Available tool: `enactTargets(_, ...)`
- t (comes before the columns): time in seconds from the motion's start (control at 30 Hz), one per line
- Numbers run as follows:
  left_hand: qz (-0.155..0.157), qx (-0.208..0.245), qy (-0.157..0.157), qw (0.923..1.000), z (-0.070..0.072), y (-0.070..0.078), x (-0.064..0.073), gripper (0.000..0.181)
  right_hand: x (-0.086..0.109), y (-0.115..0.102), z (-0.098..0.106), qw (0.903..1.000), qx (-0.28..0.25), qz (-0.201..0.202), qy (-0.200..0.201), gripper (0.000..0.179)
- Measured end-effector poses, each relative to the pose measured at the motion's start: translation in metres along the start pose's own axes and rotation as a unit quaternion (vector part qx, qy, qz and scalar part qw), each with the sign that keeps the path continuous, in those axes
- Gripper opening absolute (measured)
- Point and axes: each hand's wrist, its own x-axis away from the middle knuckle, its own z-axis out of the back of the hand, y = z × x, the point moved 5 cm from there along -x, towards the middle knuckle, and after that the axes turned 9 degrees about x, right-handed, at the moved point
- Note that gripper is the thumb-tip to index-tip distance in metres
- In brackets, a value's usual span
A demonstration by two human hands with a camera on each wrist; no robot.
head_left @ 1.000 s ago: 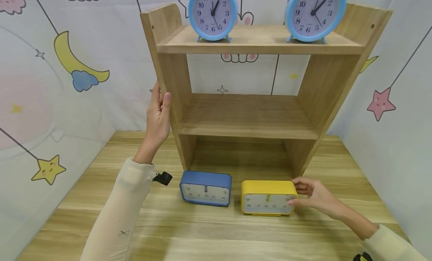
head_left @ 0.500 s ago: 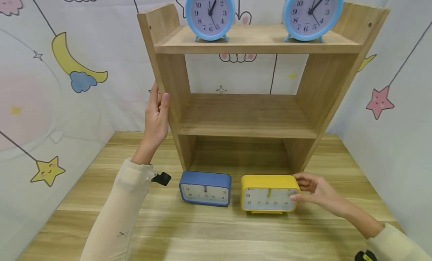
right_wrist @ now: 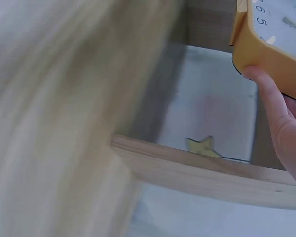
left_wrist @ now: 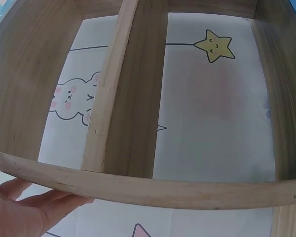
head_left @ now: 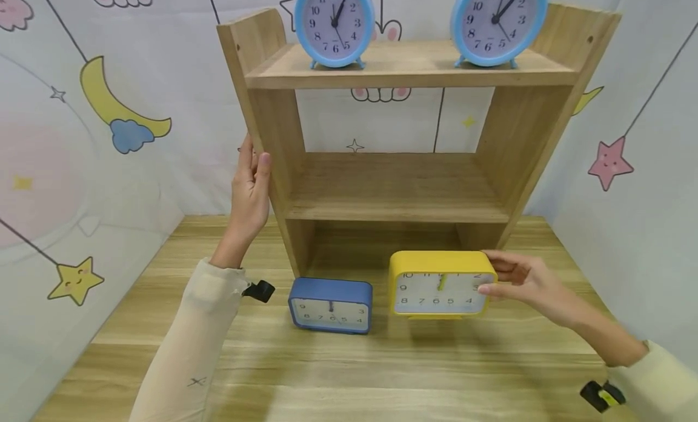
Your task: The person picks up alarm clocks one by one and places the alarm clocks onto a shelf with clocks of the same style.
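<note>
My right hand [head_left: 526, 282] grips the yellow alarm clock [head_left: 443, 262] by its right end, thumb at the front edge and fingers behind. The clock hangs above the table, upright, its dial facing me. In the right wrist view, the thumb presses the side of the yellow clock [right_wrist: 271, 59]. My left hand [head_left: 250, 194] rests against the outer left side of the wooden shelf [head_left: 398, 213], thumb along the front edge; the left wrist view shows the left hand [left_wrist: 34, 210] with fingers along the panel's outer face. A blue clock [head_left: 330, 287] stands on the table before the shelf.
Two round light-blue alarm clocks, a left one [head_left: 334, 25] and a right one [head_left: 497, 23], stand on the top board. The middle board [head_left: 392, 179] is bare. Patterned cloth [head_left: 207, 82] closes in the back and sides of the wooden table [head_left: 327, 373].
My right hand has lifted the yellow clock off the table, upward and slightly right. The left hand stays at the shelf's side, and the blue clock has not moved.
</note>
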Motion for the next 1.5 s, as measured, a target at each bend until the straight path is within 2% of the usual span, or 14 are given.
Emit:
enactTargets(0.13, -0.003, -0.008, 0.002, 1.0, 0.001, 0.001, 0.0, 0.055, -0.01, -0.021, 0.013, 0.9993, 0.02, 0.026, 0.018, 0.051)
enactTargets(0.23, -0.007, -0.015, 0.005, 0.9998, 0.002, 0.002, -0.001, 0.056, -0.015, -0.033, 0.022, 0.9978, 0.048, 0.03, 0.035, 0.053)
enactTargets(0.4, -0.005, -0.018, 0.005, 0.9998, 0.001, 0.001, -0.001, 0.056, -0.022, -0.047, 0.033, 0.9944, 0.087, 0.009, 0.06, 0.054)
enactTargets(0.63, -0.009, -0.017, 0.005, 0.9998, 0.0, 0.003, -0.002, 0.054, -0.032, -0.058, 0.045, 0.9906, 0.11, -0.015, 0.08, 0.056)
enactTargets(0.7, -0.015, -0.014, 0.005, 0.9998, -0.001, 0.007, -0.002, 0.053, -0.034, -0.06, 0.048, 0.9895, 0.115, -0.022, 0.084, 0.057)
enactTargets(0.83, -0.017, -0.012, 0.001, 0.9998, -0.006, 0.026, 0.001, 0.052, -0.038, -0.063, 0.052, 0.9873, 0.124, -0.039, 0.091, 0.057)
enactTargets(0.93, -0.017, -0.012, 0.001, 0.9998, -0.008, 0.038, 0.003, 0.052, -0.041, -0.066, 0.054, 0.986, 0.128, -0.05, 0.095, 0.057)
enactTargets(1.03, -0.02, -0.009, 0.001, 0.9998, -0.008, 0.04, 0.003, 0.052, -0.045, -0.068, 0.055, 0.9857, 0.126, -0.058, 0.095, 0.057)
enactTargets(1.27, -0.013, 0.0, -0.002, 0.9999, -0.007, 0.038, 0.004, 0.051, -0.053, -0.069, 0.058, 0.9847, 0.11, -0.09, 0.1, 0.061)
enactTargets(1.5, -0.005, 0.002, -0.008, 1.0, -0.007, 0.036, 0.005, 0.052, -0.059, -0.069, 0.06, 0.9881, 0.086, -0.083, 0.096, 0.064)
